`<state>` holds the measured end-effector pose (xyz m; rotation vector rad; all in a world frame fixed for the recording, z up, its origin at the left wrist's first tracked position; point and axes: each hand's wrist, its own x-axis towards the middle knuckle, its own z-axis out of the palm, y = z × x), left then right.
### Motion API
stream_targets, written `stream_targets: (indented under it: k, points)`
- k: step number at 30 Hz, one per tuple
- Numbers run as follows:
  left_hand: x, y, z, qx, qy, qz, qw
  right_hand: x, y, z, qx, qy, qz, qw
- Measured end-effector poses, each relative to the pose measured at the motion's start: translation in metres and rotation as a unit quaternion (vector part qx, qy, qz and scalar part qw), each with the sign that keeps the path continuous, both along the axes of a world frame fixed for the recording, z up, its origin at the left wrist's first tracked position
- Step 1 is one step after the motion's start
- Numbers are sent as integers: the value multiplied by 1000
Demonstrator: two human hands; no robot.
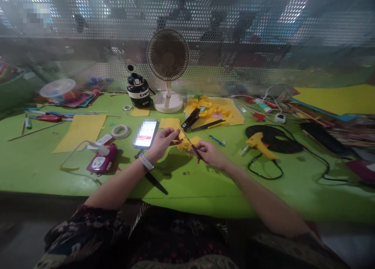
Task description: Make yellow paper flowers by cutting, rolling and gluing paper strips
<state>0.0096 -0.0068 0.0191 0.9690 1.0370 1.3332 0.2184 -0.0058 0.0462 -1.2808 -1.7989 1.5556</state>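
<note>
Patterned sleeve (84, 235) up front, left fingers (169, 133) pinch yellow paper (184, 145), right fingers (202, 145) grip a dark tool (197, 152), bottle (138, 93) lettering starts "E"!

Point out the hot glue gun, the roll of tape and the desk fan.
Hot glue gun (260, 143): head view, on its yellow body.
Roll of tape (120, 137): head view, on the ring's near side.
Desk fan (168, 59): head view, mid-grille.
</note>
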Motion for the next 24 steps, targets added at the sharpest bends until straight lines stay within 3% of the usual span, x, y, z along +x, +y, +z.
stream_targets:
  k: [19,24]
  points:
    - [1,-2,-1,-3,10,-2,1000,0,2,-3,12,-10,-4,1000]
    - [5,-3,0,-15,-41,9,999,0,3,-6,12,-9,0,1000]
